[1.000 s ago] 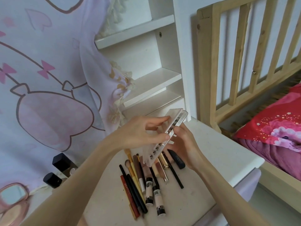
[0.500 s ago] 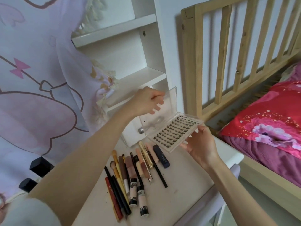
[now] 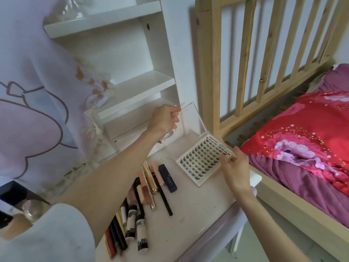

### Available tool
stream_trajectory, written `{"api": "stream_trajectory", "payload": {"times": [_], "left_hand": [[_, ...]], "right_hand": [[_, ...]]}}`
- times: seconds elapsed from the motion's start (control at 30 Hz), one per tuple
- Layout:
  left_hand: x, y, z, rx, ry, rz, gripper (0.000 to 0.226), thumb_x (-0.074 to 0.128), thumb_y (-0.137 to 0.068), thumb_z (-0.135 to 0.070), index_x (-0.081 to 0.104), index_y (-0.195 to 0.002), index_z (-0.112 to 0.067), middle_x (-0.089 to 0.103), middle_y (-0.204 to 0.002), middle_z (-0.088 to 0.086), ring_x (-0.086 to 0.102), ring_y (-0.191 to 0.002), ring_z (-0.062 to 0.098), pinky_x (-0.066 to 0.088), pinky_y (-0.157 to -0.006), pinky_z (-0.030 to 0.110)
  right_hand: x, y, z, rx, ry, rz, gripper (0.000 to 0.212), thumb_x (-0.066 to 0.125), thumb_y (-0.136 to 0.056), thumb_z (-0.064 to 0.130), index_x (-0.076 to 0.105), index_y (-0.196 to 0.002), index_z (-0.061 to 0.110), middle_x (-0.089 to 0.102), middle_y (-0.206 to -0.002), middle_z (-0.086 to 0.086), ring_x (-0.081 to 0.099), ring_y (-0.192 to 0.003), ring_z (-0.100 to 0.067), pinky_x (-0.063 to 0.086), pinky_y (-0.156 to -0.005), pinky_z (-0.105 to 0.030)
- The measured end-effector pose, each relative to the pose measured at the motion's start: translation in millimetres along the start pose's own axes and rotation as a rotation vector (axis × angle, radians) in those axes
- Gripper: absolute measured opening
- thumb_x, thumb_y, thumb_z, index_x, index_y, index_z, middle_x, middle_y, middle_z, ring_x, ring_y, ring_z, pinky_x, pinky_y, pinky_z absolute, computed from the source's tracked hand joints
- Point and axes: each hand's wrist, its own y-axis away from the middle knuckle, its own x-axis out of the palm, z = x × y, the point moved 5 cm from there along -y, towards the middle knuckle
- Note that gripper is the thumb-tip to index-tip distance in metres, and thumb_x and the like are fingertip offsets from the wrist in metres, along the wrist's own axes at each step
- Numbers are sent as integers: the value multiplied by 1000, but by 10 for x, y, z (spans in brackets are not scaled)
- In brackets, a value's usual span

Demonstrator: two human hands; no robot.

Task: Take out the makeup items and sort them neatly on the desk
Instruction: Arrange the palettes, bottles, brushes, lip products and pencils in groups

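A clear false-lash case point(image 3: 202, 159) hangs open above the white desk point(image 3: 204, 208), rows of dark lash clusters showing in its tray. My left hand point(image 3: 165, 121) pinches the raised clear lid point(image 3: 190, 120) at its left edge. My right hand point(image 3: 235, 165) grips the tray's right front corner. On the desk below lie several makeup sticks in a row: a navy tube point(image 3: 168, 178), a gold tube point(image 3: 150, 176), a black pencil point(image 3: 164, 197), two white concealer tubes point(image 3: 137, 227), brushes and dark pencils partly hidden under my left forearm.
White shelves point(image 3: 139, 84) rise behind the desk, with a printed pink and lilac cloth point(image 3: 37, 95) hanging at the left. A wooden bed rail point(image 3: 245, 53) and red floral bedding point(image 3: 306, 140) lie to the right. Black bottle caps point(image 3: 11, 191) stand at the far left.
The lash case, held nearly closed between both hands a second ago, has been opened; my left hand lifted the lid up and back. The view has turned right and moved closer.
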Motion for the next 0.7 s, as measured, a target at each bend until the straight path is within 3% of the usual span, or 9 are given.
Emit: {"api": "stream_trajectory", "payload": {"times": [0.07,0.13,0.23,0.33,0.4,0.53,0.7], "left_hand": [[13,-15,33,17,-44,-26,36,39,-93,1,60,-121,-10,64,-97,3,61,-74,19,44,-61,3],[17,-24,69,29,-59,-69,34,41,-93,2,63,-116,-9,60,-94,-1,54,-78,13,38,-58,-3],[39,-6,80,11,-41,-110,26,46,-91,0,68,-100,-8,64,-89,9,56,-71,21,47,-58,20],[58,35,46,53,-159,-163,16,53,-91,-6,68,-96,-6,69,-94,12,63,-87,26,52,-75,31],[70,61,29,74,-232,-185,14,55,-91,-9,68,-96,-6,69,-95,12,61,-93,27,49,-82,37],[59,83,-4,153,-449,-229,17,53,-92,-10,70,-94,-6,63,-97,16,52,-97,29,41,-81,33],[12,129,14,202,-562,-222,22,45,-91,0,67,-89,1,56,-102,18,53,-95,31,42,-76,34]], "right_hand": [[57,33,13,-68,130,48,48,58,-88,14,44,-131,-1,39,-138,-17,39,-122,-20,27,-106,-25],[98,70,51,-165,251,48,55,62,-87,14,41,-135,-1,37,-140,-18,35,-126,-18,21,-104,-20],[128,109,71,-278,389,29,55,63,-86,15,43,-133,-4,47,-132,-22,39,-126,-34,25,-107,-32],[169,141,49,-336,524,42,63,61,-88,31,38,-137,-1,45,-135,-19,38,-128,-32,24,-108,-34],[227,170,20,-360,653,93,74,50,-89,49,29,-143,3,35,-145,-16,26,-138,-27,14,-115,-34],[321,172,-68,-327,871,212,94,20,-84,73,3,-149,8,0,-158,-12,-6,-145,-22,-9,-115,-33],[365,177,-81,-320,960,245,97,7,-80,75,-5,-148,7,-10,-157,-13,-14,-144,-22,-11,-116,-36]]}}
